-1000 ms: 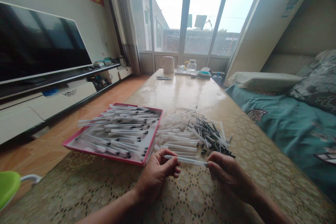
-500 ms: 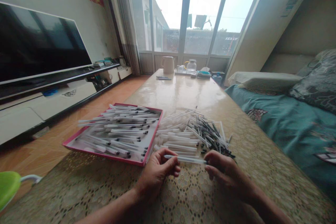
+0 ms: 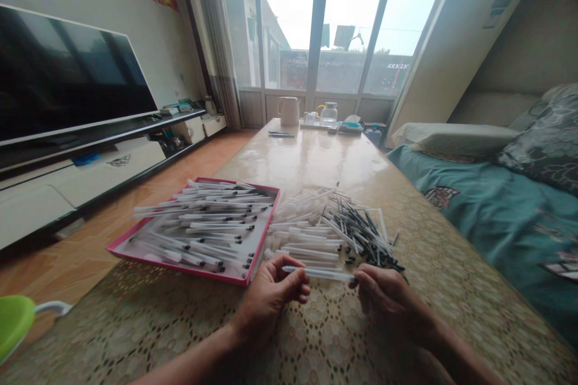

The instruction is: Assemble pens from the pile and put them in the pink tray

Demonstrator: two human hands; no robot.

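Two bare hands are holding a clear pen tube [image 3: 318, 274] sideways across the table, just in front of a loose pen pile [image 3: 334, 234]; the left hand [image 3: 270, 301] and right hand [image 3: 392, 304] are each pinching one end between narrowly closed fingers.

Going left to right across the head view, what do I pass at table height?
Green plastic object → pink-rimmed tray of pens → loose translucent pen barrels → black-tipped refills → teal bedding
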